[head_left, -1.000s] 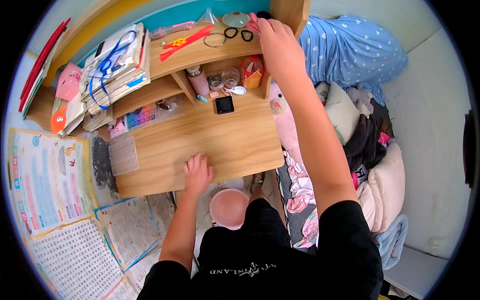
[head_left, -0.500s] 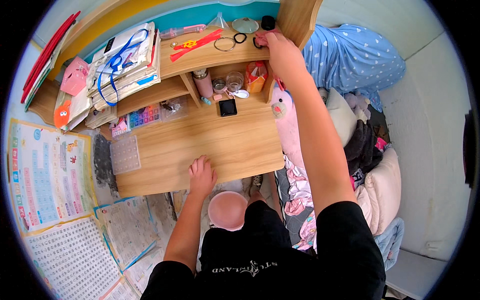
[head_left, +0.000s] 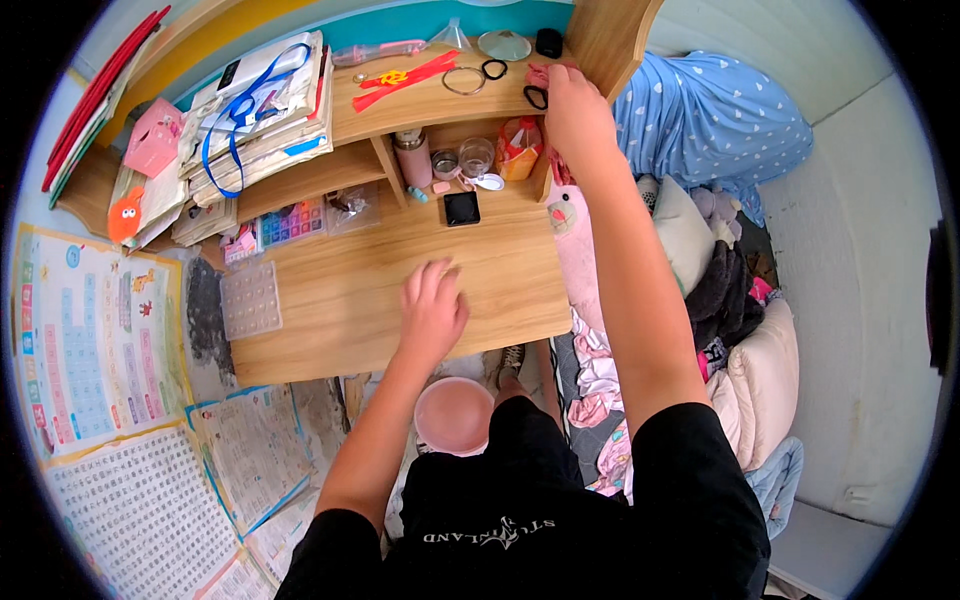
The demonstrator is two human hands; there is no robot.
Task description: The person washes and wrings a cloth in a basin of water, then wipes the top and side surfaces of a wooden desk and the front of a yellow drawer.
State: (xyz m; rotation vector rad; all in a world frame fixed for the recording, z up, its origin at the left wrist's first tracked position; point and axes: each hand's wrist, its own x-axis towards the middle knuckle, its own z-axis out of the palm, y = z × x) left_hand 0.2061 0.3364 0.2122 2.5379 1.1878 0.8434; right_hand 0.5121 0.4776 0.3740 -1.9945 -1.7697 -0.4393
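Note:
My right hand is at the right end of the desk's upper shelf, closed on a pinkish-red cloth; its fingertips are partly hidden. A bit of red also shows below that hand, beside the shelf's side panel. Two black hair ties, one close to my fingers and another further left, lie by a metal ring. Left of these is a red ribbon with a yellow knot. My left hand, slightly blurred, is over the wooden desktop with fingers spread, holding nothing.
Stacked books and papers fill the shelf's left side. A pink flask, glass cups and a black square box stand below. A pink basin sits under the desk edge. Right of the desk is a bed with pillows and plush toys.
My left hand has lifted from the desk's front edge and moved forward and right over the desktop. My right hand has shifted slightly right and down along the shelf end.

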